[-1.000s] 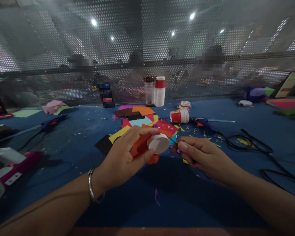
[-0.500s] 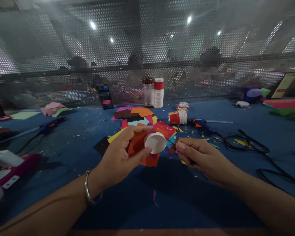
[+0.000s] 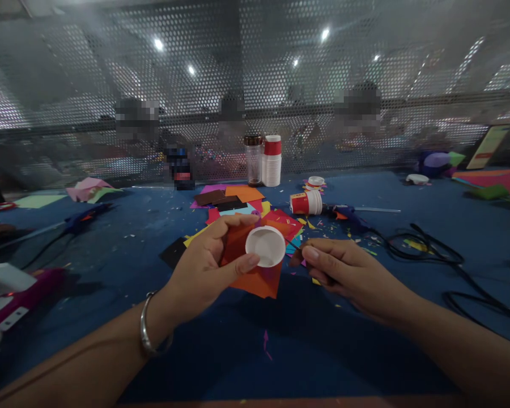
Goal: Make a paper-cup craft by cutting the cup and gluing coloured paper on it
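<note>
My left hand [image 3: 206, 263], with a silver bracelet at the wrist, holds a white paper cup [image 3: 265, 247] between thumb and fingers. The cup's open mouth faces me, and its inside shows no contents. Behind and below the cup spreads orange paper [image 3: 261, 283]; whether it is fixed to the cup I cannot tell. My right hand [image 3: 340, 266] is closed in a pinch on a thin dark stick [image 3: 292, 243], whose tip reaches the right side of the cup's rim. The stick's other end is hidden in the fingers.
Coloured paper sheets [image 3: 246, 194] lie beyond my hands. A red-and-white cup [image 3: 306, 202] lies on its side near a blue glue gun [image 3: 348, 217] with a black cord [image 3: 425, 249]. A cup stack [image 3: 272, 161] and clear bottle [image 3: 253, 161] stand behind. Another glue gun [image 3: 85, 218] lies left.
My left hand has tilted the cup so that more of its inside shows. The orange paper's lower corner has swung down slightly. My right hand has barely moved.
</note>
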`<action>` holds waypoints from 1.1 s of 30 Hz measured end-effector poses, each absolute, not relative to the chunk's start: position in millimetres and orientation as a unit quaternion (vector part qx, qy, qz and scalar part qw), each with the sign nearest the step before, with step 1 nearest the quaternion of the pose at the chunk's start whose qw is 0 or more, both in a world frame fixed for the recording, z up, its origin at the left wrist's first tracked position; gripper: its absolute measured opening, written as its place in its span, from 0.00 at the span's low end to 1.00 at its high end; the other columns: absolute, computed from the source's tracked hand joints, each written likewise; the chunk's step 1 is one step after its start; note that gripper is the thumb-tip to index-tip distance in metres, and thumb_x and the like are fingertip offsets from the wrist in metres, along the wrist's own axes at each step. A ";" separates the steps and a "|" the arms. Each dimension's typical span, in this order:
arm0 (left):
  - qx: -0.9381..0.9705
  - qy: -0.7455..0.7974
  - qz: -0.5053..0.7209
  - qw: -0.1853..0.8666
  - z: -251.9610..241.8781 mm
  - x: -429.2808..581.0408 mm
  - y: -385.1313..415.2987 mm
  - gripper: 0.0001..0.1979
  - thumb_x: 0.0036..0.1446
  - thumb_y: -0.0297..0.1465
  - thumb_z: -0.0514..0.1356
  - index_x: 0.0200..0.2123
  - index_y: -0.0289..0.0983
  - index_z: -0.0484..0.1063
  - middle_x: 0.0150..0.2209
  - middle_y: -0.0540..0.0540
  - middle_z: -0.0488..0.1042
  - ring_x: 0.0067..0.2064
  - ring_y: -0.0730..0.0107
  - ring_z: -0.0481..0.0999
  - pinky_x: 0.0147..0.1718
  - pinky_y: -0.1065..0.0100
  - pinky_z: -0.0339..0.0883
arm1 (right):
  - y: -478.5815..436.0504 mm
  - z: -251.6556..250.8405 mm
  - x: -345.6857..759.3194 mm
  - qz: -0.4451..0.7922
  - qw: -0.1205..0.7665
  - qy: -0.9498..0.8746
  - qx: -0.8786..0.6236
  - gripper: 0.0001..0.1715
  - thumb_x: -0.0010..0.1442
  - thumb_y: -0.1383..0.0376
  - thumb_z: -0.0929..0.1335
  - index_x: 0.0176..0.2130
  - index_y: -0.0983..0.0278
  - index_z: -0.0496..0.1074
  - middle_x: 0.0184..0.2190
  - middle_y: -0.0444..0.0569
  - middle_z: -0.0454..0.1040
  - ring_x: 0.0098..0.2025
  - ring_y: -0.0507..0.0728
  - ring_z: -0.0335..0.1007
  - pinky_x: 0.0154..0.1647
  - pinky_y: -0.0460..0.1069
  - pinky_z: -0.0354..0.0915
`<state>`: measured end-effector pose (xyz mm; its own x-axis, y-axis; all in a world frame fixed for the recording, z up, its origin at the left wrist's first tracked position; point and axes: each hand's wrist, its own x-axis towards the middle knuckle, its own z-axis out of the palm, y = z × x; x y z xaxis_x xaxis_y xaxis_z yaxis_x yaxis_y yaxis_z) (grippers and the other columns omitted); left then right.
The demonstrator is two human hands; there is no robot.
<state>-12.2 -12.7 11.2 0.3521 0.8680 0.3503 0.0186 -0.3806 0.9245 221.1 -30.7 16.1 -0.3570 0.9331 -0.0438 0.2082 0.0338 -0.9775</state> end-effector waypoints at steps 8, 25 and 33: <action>0.728 0.337 0.444 0.400 10.5 -10.9 -20.5 0.21 0.57 0.32 0.66 0.53 0.41 0.67 0.55 0.43 0.74 0.51 0.62 0.78 0.52 0.60 0.72 | -30.7 16.2 220.2 0.520 0.342 -0.640 -0.450 0.30 0.59 0.40 0.65 0.29 0.64 0.69 0.18 0.36 0.52 0.19 0.46 0.41 0.17 0.45 0.40; 0.810 0.321 0.386 0.303 8.5 -13.7 -22.3 0.22 0.59 0.33 0.65 0.55 0.48 0.68 0.51 0.49 0.76 0.49 0.67 0.78 0.53 0.62 0.70 | -28.8 14.7 223.8 0.514 0.331 -0.668 -0.425 0.28 0.61 0.43 0.65 0.24 0.62 0.60 0.18 0.35 0.49 0.19 0.46 0.39 0.17 0.45 0.40; 0.809 0.312 0.382 0.319 12.5 -14.7 -23.2 0.22 0.58 0.32 0.66 0.55 0.47 0.69 0.51 0.48 0.76 0.47 0.66 0.78 0.50 0.63 0.71 | -31.7 14.8 225.7 0.501 0.314 -0.681 -0.433 0.27 0.62 0.44 0.65 0.25 0.62 0.61 0.19 0.36 0.49 0.20 0.47 0.40 0.17 0.45 0.40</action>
<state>-14.7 -23.2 12.5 0.5133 0.7480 0.4206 0.2606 -0.6029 0.7541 225.7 -31.7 14.8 -0.4283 0.9036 -0.0067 0.2747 0.1232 -0.9536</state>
